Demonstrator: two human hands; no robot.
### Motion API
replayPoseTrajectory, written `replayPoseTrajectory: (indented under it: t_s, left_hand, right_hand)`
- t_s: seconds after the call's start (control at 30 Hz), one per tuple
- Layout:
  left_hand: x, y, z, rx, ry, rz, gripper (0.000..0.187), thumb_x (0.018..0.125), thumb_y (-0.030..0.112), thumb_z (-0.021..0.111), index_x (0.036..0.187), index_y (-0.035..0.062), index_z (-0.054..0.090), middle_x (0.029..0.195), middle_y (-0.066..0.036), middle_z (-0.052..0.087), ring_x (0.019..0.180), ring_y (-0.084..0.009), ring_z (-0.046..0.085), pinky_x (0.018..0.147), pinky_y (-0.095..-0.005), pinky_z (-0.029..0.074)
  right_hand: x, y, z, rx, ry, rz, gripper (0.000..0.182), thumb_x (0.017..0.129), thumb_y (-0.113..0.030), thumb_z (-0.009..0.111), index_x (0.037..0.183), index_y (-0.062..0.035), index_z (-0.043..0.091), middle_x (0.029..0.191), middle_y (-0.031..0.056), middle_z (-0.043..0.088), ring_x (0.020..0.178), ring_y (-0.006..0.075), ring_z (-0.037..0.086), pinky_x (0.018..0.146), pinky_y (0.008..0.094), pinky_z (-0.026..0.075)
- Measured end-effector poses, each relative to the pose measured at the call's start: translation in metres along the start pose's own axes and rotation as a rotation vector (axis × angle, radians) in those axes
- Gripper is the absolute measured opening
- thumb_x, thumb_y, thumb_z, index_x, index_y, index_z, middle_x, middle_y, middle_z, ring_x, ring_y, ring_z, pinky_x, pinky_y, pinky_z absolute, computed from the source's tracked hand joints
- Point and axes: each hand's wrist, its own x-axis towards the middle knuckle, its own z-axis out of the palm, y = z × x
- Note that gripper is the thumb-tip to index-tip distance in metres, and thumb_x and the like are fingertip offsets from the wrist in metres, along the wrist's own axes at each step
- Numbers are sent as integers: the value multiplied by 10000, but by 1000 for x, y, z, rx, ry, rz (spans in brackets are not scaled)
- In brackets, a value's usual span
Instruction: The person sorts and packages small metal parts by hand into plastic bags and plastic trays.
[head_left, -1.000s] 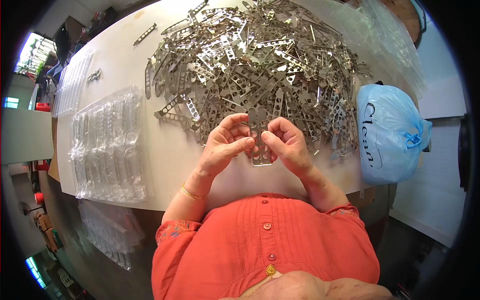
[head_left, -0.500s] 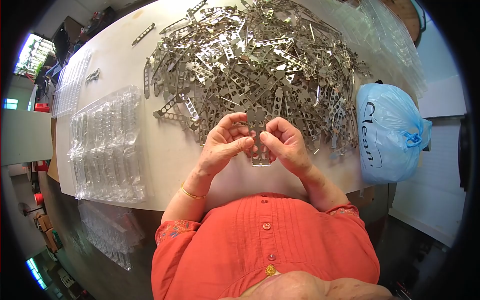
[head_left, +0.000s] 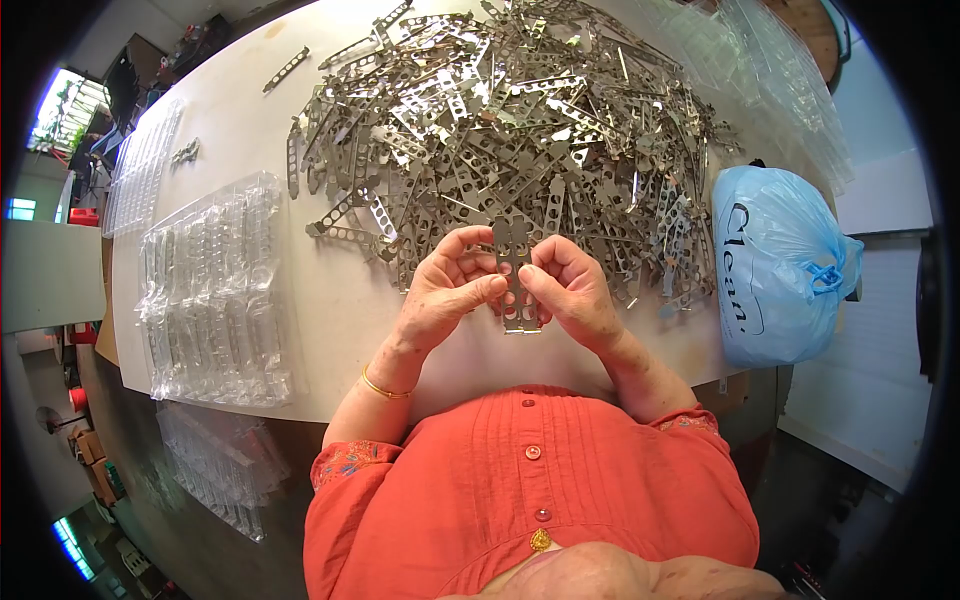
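Note:
Two flat metal strips with round holes (head_left: 515,250) stand side by side, held upright between my hands at the near edge of the pile. My left hand (head_left: 450,287) pinches them from the left, thumb and fingers at the strip's edge. From the right, my right hand (head_left: 573,290) grips them with the thumb laid across the front. Just beyond the fingers lies a large heap of similar metal strips (head_left: 500,110). The strips' lower ends hang free below my thumbs.
Clear plastic trays holding strips (head_left: 215,290) lie at the left of the white table (head_left: 240,120). Another clear tray (head_left: 145,165) and a few small parts (head_left: 186,151) are farther back. A tied blue bag (head_left: 780,270) sits right; plastic sheets (head_left: 770,80) lie behind it.

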Motion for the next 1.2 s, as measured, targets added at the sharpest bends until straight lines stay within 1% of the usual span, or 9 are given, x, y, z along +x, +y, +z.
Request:
replayPoseTrajectory:
  t_s: [0.37,0.43,0.53,0.7,0.83,0.9,1.03,1.1,1.2]
  left_hand:
    - [0,-1,0,-25,1,-7,546,913,32,724,1383,19,447,1054,-119,685,856,-181,693,726,-309,579]
    - [1,-2,-2,-18,-1,2,528,914,-13,696,1383,34,458,1050,-125,685,840,-197,697,726,-339,609]
    - [0,0,0,-18,12,-7,515,919,-6,693,1377,32,461,1041,-119,688,842,-194,697,721,-338,608]
    - [-1,3,1,-13,21,-9,480,923,6,692,1351,30,476,1019,-118,704,835,-191,700,712,-333,599]
    - [-3,5,2,-27,-123,-43,395,940,37,695,1274,27,485,1006,-106,705,824,-155,688,720,-300,562]
    - [-3,4,2,-21,-153,-55,317,933,-3,678,1208,6,520,996,-124,708,831,-192,705,733,-335,587]
    - [-3,0,1,94,-246,-24,262,948,11,671,1168,10,529,989,-122,701,816,-190,705,717,-334,584]
    - [-6,6,7,75,-258,-28,229,955,14,660,1138,33,523,948,-79,684,787,-146,681,720,-297,570]
    - [-7,5,6,50,-314,-28,208,963,70,674,1116,41,537,938,-58,682,810,-131,675,716,-282,560]
  right_hand:
    - [0,1,0,-10,0,0,98,997,-121,606,956,-79,528,755,-16,611,589,21,563,488,182,454]
    - [0,1,0,2,-1,6,99,996,-122,607,956,-79,528,754,-17,611,589,22,564,491,183,455]
    - [0,2,0,-13,-3,2,95,996,-118,606,958,-77,529,755,-16,612,590,24,564,496,184,460]
    - [-2,1,-3,-10,-6,-76,86,999,-113,600,971,-68,532,763,-9,613,604,25,562,501,193,458]
    - [-3,-4,-2,66,80,-135,57,1005,-97,583,1001,-60,539,772,-3,616,607,27,549,516,202,451]
    - [-1,0,-2,42,66,-178,53,1008,-89,575,1031,-59,538,772,-3,614,601,37,550,525,207,447]
    - [-1,-1,-1,21,42,-220,87,1012,-53,552,1090,-53,513,741,17,594,606,67,560,525,227,441]
    - [-1,-2,5,45,30,-252,73,1012,-27,535,1073,-45,498,758,37,603,614,78,569,531,237,449]
    - [0,-1,4,47,19,-286,81,1000,12,536,1018,-44,480,830,55,616,659,86,582,567,238,484]
